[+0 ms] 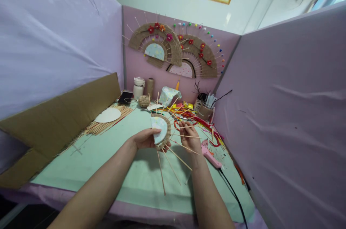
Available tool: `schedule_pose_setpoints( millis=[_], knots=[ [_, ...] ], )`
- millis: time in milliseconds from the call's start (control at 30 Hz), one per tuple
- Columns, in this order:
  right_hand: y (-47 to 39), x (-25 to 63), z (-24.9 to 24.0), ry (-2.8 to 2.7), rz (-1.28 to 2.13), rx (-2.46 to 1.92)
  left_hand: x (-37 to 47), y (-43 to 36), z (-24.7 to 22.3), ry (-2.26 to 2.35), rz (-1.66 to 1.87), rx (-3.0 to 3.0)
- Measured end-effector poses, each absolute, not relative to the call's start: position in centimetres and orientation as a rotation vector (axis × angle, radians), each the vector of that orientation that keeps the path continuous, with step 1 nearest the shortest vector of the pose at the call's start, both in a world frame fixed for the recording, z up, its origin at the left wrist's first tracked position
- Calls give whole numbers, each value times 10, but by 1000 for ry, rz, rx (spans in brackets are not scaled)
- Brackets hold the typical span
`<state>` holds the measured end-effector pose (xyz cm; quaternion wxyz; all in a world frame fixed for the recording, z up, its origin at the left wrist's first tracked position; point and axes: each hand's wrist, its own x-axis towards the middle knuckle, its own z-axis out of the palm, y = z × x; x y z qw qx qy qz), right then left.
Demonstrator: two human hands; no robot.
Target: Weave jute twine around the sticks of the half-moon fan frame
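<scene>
My left hand (146,138) grips a fan-shaped half-disc (160,127), thumb on its pale-blue patterned face and fingers behind. Brown twine (168,128) lines the curved edge. Several thin wooden sticks (173,176) radiate outward from that edge. My right hand (190,136) is beside the sticks on the right, its fingertips pinched together near one of them. What lies between those fingertips is too small to tell. A pink glue gun (211,155) lies on the table to the right of this hand.
Loose sticks and a white half-disc (108,115) lie left, beside a cardboard strip (67,110). Behind are a twine ball (143,101), a white jar (138,87), and a pen holder (204,112). Two finished fans (198,47) hang on the back panel. A black cord (235,194) runs forward.
</scene>
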<state>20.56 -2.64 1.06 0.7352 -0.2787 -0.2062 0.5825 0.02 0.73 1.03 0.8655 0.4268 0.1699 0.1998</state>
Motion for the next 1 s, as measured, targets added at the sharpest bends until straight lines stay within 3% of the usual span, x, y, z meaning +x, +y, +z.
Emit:
schedule_pose_setpoints(
  millis=[600,1000],
  knots=[
    [-28,203,11,-484,1239,-595,7,5,11,317,500,921],
    [-29,203,12,-470,1245,-624,7,3,13,523,638,897]
  ],
)
